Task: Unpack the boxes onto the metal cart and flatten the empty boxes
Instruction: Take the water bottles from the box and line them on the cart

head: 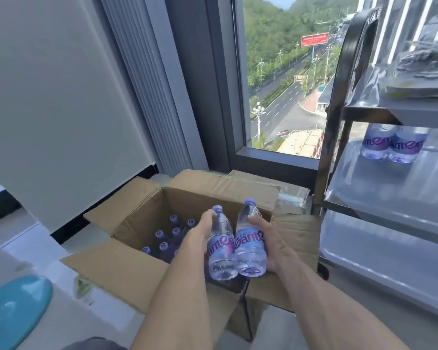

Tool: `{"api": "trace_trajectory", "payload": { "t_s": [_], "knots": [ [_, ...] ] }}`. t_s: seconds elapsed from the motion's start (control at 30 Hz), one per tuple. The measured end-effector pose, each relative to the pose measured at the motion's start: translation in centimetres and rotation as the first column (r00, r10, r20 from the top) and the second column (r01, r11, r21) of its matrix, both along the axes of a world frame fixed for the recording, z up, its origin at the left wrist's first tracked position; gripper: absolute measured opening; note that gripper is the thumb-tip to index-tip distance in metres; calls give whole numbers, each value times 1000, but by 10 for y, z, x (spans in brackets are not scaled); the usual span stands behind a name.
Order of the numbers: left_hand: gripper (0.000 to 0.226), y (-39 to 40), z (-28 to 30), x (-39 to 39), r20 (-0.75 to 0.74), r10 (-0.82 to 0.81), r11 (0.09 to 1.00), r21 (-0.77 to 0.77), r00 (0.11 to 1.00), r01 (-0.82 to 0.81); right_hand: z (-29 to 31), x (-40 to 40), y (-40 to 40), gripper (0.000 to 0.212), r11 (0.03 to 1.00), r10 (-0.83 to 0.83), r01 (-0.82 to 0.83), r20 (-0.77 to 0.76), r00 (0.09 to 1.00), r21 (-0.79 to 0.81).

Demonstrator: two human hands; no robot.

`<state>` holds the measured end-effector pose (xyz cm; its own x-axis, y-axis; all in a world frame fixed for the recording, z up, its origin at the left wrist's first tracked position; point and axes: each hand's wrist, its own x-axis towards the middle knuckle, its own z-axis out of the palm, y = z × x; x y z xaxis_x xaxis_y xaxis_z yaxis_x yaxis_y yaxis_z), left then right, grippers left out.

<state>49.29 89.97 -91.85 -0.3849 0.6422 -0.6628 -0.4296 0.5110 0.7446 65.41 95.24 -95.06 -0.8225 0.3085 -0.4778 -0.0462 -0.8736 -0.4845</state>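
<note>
The left hand (200, 233) is gripping a water bottle (221, 251) by its side, fingers curled around the upper body just below the purple cap, and the right hand (272, 245) is gripping a second water bottle (251, 245) the same way, its thumb lying across the clear shoulder and its fingers wrapping behind the purple label. The two bottles are touching side by side, tilting slightly away from the camera, and are hanging over the near right part of an open cardboard box (127, 271) sitting on the floor with its flaps folded outward. Inside the box, more bottles are standing upright with only their purple caps (163, 238) showing clearly. Just to the right of the box, the metal cart (379, 188) is standing with its shiny shelves; two bottles (392, 145) are standing together on its middle shelf, and dark plastic-wrapped packs (422, 69) are lying on the top shelf. Behind the box, a tall window (283, 79) is looking out on a road and green hills. A turquoise object (13, 311) is showing at the lower left edge.
</note>
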Motion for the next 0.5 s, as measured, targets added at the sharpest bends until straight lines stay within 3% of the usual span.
{"api": "trace_trajectory", "payload": {
  "t_s": [0.07,0.23,0.5],
  "knots": [
    [43,-13,-1,4,45,-81,996,-26,996,82,-2,1,2,47,1000,-28,28,-15,1000,-12],
    [45,-17,-3,-4,93,-51,994,106,994,41,-4,-5,-4,48,998,-66,66,-63,996,6],
    [37,-33,-2,13,62,188,972,133,980,-195,20,13,2,54,940,-301,282,74,951,193]
  ]
}}
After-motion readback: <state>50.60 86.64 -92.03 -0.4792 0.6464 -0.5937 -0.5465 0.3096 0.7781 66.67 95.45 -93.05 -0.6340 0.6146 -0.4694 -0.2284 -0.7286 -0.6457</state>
